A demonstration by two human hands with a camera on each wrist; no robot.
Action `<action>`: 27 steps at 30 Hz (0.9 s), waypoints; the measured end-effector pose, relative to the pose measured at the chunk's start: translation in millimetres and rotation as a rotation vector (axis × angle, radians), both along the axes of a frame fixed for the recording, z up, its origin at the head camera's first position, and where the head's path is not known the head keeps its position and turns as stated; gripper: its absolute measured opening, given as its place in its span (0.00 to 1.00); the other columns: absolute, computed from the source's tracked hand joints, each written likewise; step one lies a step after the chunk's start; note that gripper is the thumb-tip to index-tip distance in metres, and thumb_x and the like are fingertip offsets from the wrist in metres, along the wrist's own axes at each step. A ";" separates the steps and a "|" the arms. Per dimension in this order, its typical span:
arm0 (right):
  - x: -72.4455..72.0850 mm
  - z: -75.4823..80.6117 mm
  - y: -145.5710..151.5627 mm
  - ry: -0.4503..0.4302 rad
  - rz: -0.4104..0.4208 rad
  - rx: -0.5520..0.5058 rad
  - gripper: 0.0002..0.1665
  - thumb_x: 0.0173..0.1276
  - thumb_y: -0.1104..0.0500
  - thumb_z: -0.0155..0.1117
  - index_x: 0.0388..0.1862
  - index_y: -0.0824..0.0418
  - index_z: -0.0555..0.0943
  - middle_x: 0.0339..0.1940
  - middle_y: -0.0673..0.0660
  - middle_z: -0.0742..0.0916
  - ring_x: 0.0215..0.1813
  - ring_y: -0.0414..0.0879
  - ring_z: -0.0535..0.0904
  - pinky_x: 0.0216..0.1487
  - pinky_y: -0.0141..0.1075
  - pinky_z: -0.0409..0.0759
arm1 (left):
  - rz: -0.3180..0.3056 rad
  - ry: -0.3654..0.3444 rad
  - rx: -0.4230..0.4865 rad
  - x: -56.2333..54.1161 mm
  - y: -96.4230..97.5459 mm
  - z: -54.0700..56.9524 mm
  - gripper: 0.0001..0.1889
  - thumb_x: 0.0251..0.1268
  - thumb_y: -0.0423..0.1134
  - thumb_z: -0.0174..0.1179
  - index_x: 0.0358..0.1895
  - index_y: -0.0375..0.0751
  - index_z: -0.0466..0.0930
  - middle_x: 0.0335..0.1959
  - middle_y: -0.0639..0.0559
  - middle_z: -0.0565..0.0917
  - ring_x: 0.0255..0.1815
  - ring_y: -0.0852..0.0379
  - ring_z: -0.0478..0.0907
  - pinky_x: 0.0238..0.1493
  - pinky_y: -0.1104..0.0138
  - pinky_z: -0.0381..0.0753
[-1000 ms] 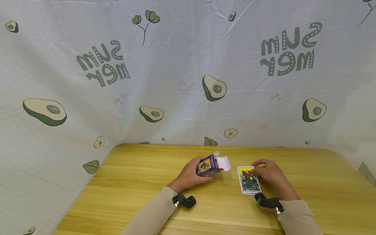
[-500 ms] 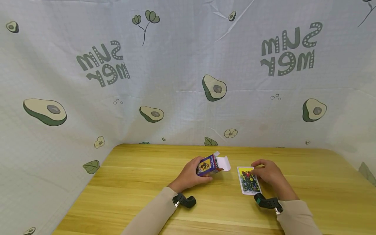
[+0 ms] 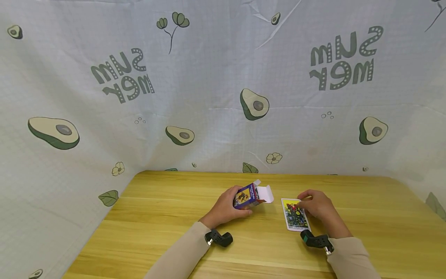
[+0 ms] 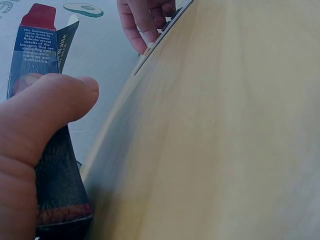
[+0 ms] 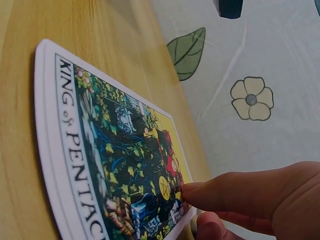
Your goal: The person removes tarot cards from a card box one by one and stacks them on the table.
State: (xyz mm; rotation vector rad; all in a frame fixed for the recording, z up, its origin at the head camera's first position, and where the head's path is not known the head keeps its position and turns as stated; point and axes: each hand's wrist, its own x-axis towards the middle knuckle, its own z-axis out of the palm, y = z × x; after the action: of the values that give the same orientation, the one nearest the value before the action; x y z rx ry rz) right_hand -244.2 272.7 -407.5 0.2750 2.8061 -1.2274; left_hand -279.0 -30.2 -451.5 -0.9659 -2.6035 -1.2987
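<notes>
My left hand (image 3: 224, 210) grips a purple tarot card box (image 3: 245, 196), its white end flap (image 3: 265, 193) standing open toward the right. In the left wrist view the thumb (image 4: 55, 102) lies across the side of the box (image 4: 57, 170). To the right, a small stack of tarot cards (image 3: 295, 219) lies face up on the table, with the King of Pentacles on top. My right hand (image 3: 318, 205) pinches the stack at its upper right edge. Seen from the right wrist, one fingertip (image 5: 192, 194) presses on the card face (image 5: 127, 155) and another sits at the edge.
The yellow wooden table (image 3: 156, 232) reaches back to a pale curtain (image 3: 216, 77) printed with avocados and flowers. A black wrist camera (image 3: 221, 239) sits on the left wrist, and another wrist camera (image 3: 313, 239) is close to the cards' near edge.
The stack's near edge, which showed an offset card beneath the top one, now looks even. My right hand shifted very slightly; the left hand and box stayed still.
</notes>
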 end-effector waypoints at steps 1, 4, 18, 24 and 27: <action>0.0 -0.1 0.1 0.001 0.002 0.002 0.22 0.60 0.60 0.66 0.50 0.71 0.77 0.43 0.70 0.79 0.37 0.54 0.73 0.32 0.37 0.71 | 0.000 0.000 0.001 0.1 0.0 0.0 0.34 0.51 0.54 0.71 0.60 0.46 0.69 0.46 0.56 0.76 0.43 0.63 0.73 0.44 0.71 0.74; -0.5 -0.8 0.7 0.004 0.007 0.011 0.22 0.60 0.59 0.66 0.50 0.71 0.77 0.43 0.71 0.79 0.38 0.55 0.73 0.33 0.37 0.71 | -0.002 0.001 0.002 0.3 0.1 0.0 0.34 0.51 0.54 0.71 0.60 0.45 0.69 0.46 0.56 0.76 0.42 0.63 0.73 0.44 0.72 0.74; -1.3 -1.8 4.0 0.002 0.000 0.001 0.22 0.60 0.59 0.67 0.49 0.70 0.77 0.43 0.71 0.79 0.38 0.55 0.73 0.34 0.37 0.73 | -0.007 0.009 -0.003 -0.6 1.7 0.8 0.34 0.51 0.54 0.71 0.60 0.46 0.69 0.46 0.56 0.76 0.42 0.63 0.73 0.43 0.72 0.74; 0.5 -0.3 4.0 0.004 0.000 -0.008 0.21 0.61 0.59 0.66 0.49 0.70 0.78 0.43 0.69 0.80 0.39 0.55 0.74 0.34 0.37 0.72 | -0.013 0.008 0.007 -0.2 1.6 0.5 0.34 0.52 0.54 0.71 0.60 0.45 0.69 0.46 0.56 0.76 0.42 0.63 0.73 0.43 0.71 0.74; 1.6 1.0 3.8 0.009 0.010 -0.017 0.20 0.61 0.59 0.65 0.49 0.70 0.78 0.42 0.69 0.80 0.38 0.54 0.74 0.34 0.37 0.71 | -0.014 0.011 0.011 0.8 1.4 -0.8 0.34 0.52 0.53 0.71 0.60 0.44 0.69 0.45 0.56 0.76 0.42 0.63 0.73 0.43 0.71 0.74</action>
State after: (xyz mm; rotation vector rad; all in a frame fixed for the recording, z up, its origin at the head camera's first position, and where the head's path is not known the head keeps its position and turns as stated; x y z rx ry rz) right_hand -242.6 276.5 -406.6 0.2548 2.8000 -1.2525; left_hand -278.3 -28.9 -452.3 -0.9884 -2.5836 -1.3062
